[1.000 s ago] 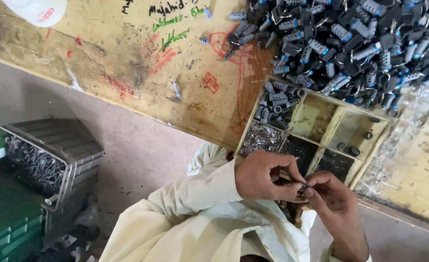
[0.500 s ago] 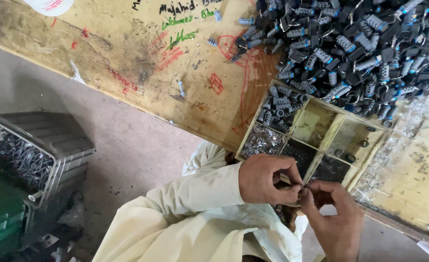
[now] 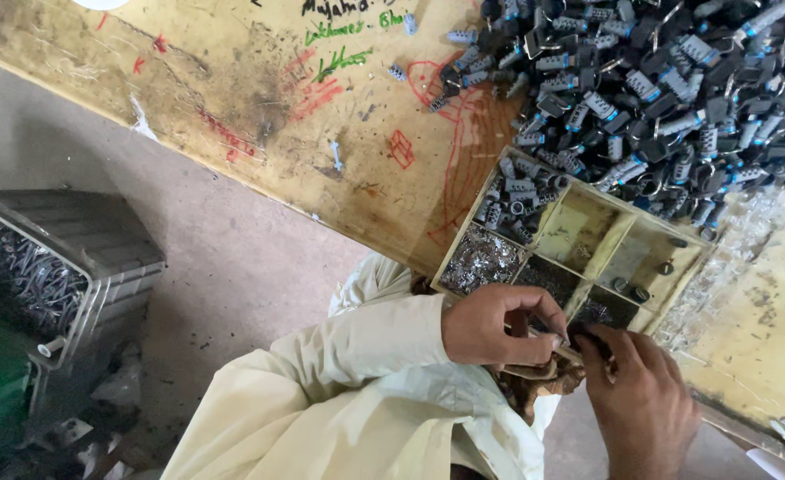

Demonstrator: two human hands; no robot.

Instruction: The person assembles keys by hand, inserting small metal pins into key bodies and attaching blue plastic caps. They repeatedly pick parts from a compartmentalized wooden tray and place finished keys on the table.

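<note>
Both hands are working right at the near edge of the divided wooden tray [image 3: 621,233]. The left hand [image 3: 490,324] is curling its fingers into a tight grip on a small dark part [image 3: 552,338], while the right hand [image 3: 639,400] is pinching in on the same piece from the other side. Up the table [image 3: 232,107], a big heap of grey and black parts [image 3: 668,80] is waiting, so plenty looks left. On the floor, a grey crate [image 3: 72,267] is holding metal pieces.
</note>
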